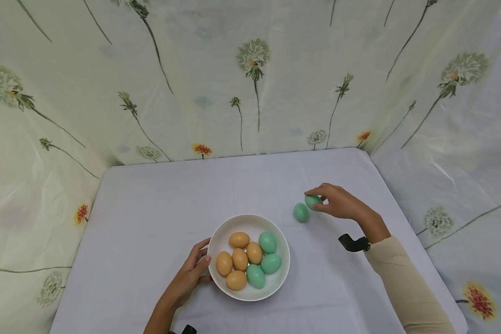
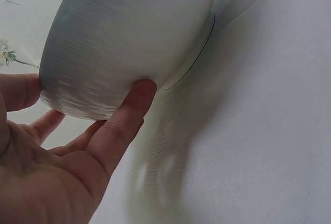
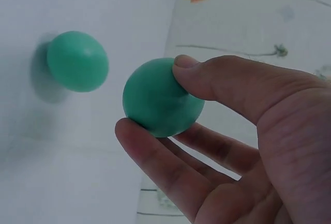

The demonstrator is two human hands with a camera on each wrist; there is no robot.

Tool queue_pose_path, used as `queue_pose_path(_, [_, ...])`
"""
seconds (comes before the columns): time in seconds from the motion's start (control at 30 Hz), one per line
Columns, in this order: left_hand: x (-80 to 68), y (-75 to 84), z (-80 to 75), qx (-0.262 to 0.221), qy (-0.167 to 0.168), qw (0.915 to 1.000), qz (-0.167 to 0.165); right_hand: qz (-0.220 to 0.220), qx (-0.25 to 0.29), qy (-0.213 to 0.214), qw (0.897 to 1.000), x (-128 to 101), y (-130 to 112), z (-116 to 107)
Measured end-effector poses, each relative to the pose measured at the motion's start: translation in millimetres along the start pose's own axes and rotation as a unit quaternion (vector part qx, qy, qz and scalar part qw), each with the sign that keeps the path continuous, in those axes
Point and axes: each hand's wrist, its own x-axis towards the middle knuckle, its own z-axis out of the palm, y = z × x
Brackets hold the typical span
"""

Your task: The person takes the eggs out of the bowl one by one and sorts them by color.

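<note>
A green egg (image 1: 313, 201) is pinched between thumb and fingers of my right hand (image 1: 337, 201), at the right of the table. In the right wrist view, the thumb presses one side of this egg (image 3: 160, 100) and the fingertips the other. A second green egg (image 1: 301, 212) lies on the cloth just beside it. My left hand (image 1: 189, 273) holds the left side of a white bowl (image 1: 250, 297), with the thumb at its rim. In the left wrist view, a fingertip presses the bowl's outer wall (image 2: 129, 32) low down. Inside the bowl lie several orange eggs (image 1: 240, 259) and 3 green eggs (image 1: 270, 263).
A pale cloth covers the table (image 1: 163, 204). Behind it and at both sides hangs a flower-print sheet (image 1: 217, 116). Dark curved pieces sit at both wrists, the right one (image 1: 352, 243) beside the beige sleeve (image 1: 405, 283).
</note>
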Motion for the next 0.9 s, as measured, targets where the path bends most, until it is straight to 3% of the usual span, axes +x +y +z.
queue_pose_path(0.37, [-0.1,0.1,0.2,-0.004,0.004,1.0,-0.008,0.052,0.019,0.004,0.998,-1,29,24])
queue_pose_path(0.9, [0.3,-1.6,-0.7,-0.003,0.002,1.0,-0.008,0.094,0.035,0.007,0.995,6,37,47])
